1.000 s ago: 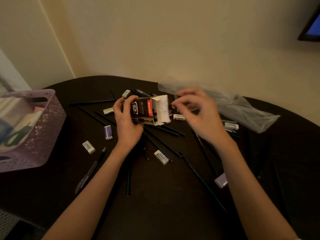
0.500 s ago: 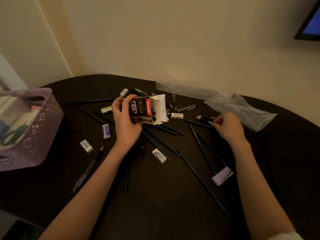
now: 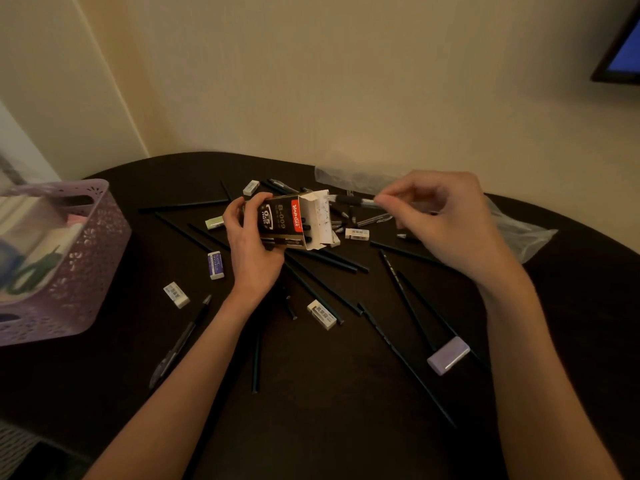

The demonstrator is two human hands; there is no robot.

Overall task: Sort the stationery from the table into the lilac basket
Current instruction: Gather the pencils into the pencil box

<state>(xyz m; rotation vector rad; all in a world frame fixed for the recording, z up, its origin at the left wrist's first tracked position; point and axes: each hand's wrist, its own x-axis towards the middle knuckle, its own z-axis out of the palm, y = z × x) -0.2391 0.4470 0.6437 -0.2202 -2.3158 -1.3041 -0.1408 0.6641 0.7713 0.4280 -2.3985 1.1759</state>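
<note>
the left hand [image 3: 252, 251] has its grip clamped on a small pen box [image 3: 291, 221], held on its side above the middle of the dark surface [image 3: 329, 393] with the open flap toward the right hand [image 3: 446, 220]. dark pen caps show inside the opening. the right hand's grip is pinched together on a pen [image 3: 353, 201], held level, its dark end just at the box's opening. pencils and pens lie scattered over the middle of the surface, with several small erasers among them, one lilac eraser [image 3: 448, 355] toward the right edge. a clear plastic bag [image 3: 519, 233] lies at the far right edge. the lilac basket [image 3: 79, 258] stands at the left edge, things already inside.
</note>
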